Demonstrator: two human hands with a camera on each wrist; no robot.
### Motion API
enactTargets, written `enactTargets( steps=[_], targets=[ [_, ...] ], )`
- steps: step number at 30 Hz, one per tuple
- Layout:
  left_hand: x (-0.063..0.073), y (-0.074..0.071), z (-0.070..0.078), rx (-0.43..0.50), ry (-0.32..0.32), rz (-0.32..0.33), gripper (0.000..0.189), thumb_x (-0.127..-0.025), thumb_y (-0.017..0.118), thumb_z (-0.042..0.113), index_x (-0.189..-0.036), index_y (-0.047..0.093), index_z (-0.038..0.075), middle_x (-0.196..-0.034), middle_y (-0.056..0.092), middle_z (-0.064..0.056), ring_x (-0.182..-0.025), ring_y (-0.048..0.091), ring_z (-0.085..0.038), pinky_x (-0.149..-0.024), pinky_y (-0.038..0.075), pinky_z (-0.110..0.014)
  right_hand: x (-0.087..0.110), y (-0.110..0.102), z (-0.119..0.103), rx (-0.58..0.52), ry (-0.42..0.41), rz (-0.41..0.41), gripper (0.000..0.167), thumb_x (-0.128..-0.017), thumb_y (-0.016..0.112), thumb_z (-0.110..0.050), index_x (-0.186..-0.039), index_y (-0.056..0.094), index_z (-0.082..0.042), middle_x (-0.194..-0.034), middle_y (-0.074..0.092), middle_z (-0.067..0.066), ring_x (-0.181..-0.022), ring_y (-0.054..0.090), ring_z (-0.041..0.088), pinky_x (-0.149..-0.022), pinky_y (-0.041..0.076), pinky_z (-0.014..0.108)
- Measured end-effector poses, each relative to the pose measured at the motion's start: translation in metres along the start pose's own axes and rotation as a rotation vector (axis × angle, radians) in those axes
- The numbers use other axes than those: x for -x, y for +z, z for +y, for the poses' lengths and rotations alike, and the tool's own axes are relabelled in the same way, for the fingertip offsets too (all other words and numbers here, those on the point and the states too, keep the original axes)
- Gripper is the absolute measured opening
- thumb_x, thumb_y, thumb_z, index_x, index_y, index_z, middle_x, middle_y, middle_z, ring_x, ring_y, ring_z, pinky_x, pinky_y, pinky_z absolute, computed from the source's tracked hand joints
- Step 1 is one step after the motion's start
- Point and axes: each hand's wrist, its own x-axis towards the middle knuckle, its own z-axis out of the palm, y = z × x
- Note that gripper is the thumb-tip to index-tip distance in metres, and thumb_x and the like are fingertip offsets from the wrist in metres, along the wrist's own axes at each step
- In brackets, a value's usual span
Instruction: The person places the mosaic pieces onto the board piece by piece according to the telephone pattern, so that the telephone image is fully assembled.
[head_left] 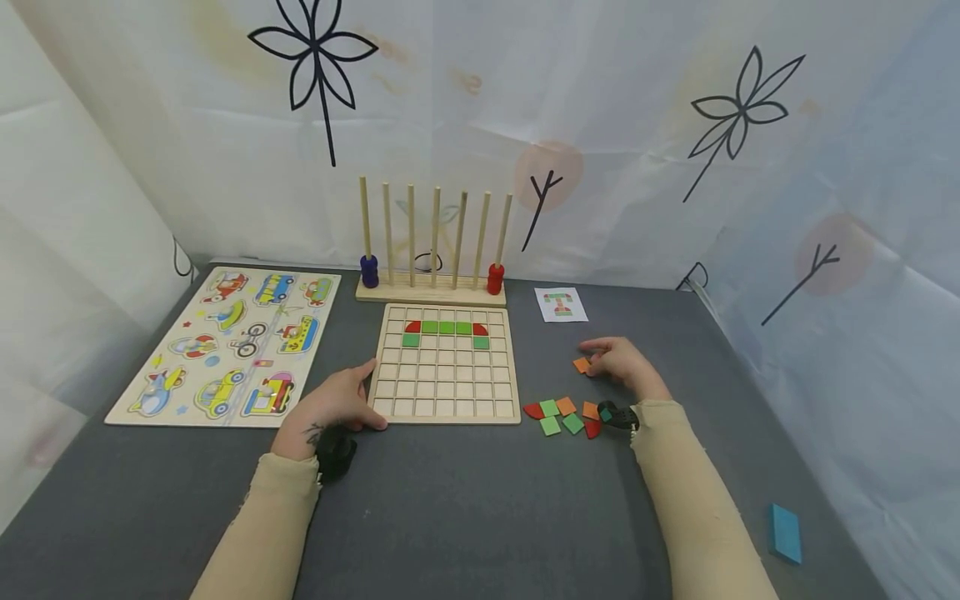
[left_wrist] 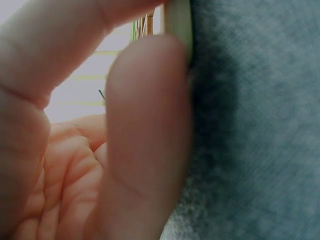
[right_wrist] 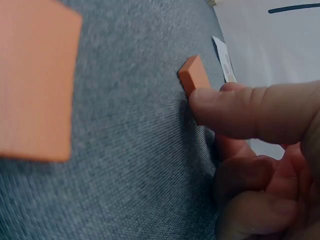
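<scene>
A wooden grid board (head_left: 446, 388) lies in front of me. Red and green tiles (head_left: 446, 327) form a row near its top, with a green tile below each end. My left hand (head_left: 333, 406) holds the board's lower left corner, thumb at the front edge and fingers along the left side; the left wrist view shows the thumb (left_wrist: 150, 120) close up. To the right, my right hand (head_left: 621, 365) pinches an orange square tile (right_wrist: 195, 75) at the table surface. Its thumb lies on the tile; the fingertips behind are partly hidden.
Loose red, green and orange tiles (head_left: 566, 406) lie near my right wrist. A pattern card (head_left: 561, 305) is behind the right hand. A peg stand (head_left: 431, 292) with blue and red beads stands behind the board. A vehicle puzzle (head_left: 225, 346) lies left, a blue block (head_left: 785, 533) far right.
</scene>
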Motion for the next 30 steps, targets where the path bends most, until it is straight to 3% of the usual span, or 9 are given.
enactTargets(
  steps=[7,14,20,24,30],
  targets=[
    [0.000,0.000,0.000,0.002,0.002,0.004,0.111,-0.062,0.084,0.015,-0.148,0.016,0.003,-0.061,0.052,-0.005,-0.047,0.050,-0.015,-0.049,0.042,-0.029,0.001,0.002,-0.001,0.071,-0.034,-0.005,0.047,-0.076,0.062,0.007,-0.122,0.059,-0.001,-0.064,0.050,0.000,-0.055,0.038,0.013,-0.056,0.034,0.028],
    [0.001,0.000,-0.001,-0.005,0.005,0.006,0.110,-0.062,0.084,0.016,-0.148,0.016,0.003,-0.062,0.053,-0.006,-0.048,0.051,-0.015,-0.050,0.043,-0.029,0.001,0.002,0.000,0.145,-0.028,0.018,0.034,-0.078,0.069,-0.006,-0.111,0.062,-0.001,-0.096,0.060,0.009,-0.075,0.047,0.018,-0.065,0.039,0.029],
    [0.005,0.000,0.002,0.012,0.019,0.010,0.109,-0.063,0.083,0.015,-0.148,0.016,0.002,-0.060,0.053,-0.007,-0.046,0.051,-0.017,-0.050,0.043,-0.031,0.001,0.002,-0.006,0.122,-0.063,0.071,0.026,-0.079,0.067,-0.010,-0.102,0.059,0.000,-0.093,0.056,0.009,-0.077,0.045,0.019,-0.065,0.037,0.030],
    [0.006,0.001,0.003,0.009,0.024,0.012,0.108,-0.064,0.083,0.015,-0.147,0.016,0.002,-0.059,0.053,-0.007,-0.046,0.051,-0.017,-0.050,0.043,-0.031,-0.001,0.008,-0.016,0.018,-0.094,0.138,0.028,-0.077,0.065,-0.007,-0.102,0.057,0.001,-0.085,0.053,0.004,-0.067,0.044,0.016,-0.060,0.038,0.029],
    [0.005,0.001,0.003,-0.017,0.019,0.019,0.108,-0.064,0.083,0.016,-0.147,0.017,0.002,-0.060,0.053,-0.006,-0.047,0.051,-0.016,-0.049,0.042,-0.030,-0.006,0.029,-0.042,-0.295,-0.146,0.149,0.033,-0.077,0.062,-0.002,-0.108,0.052,0.000,-0.064,0.046,-0.004,-0.044,0.033,0.009,-0.046,0.031,0.026]
  ],
)
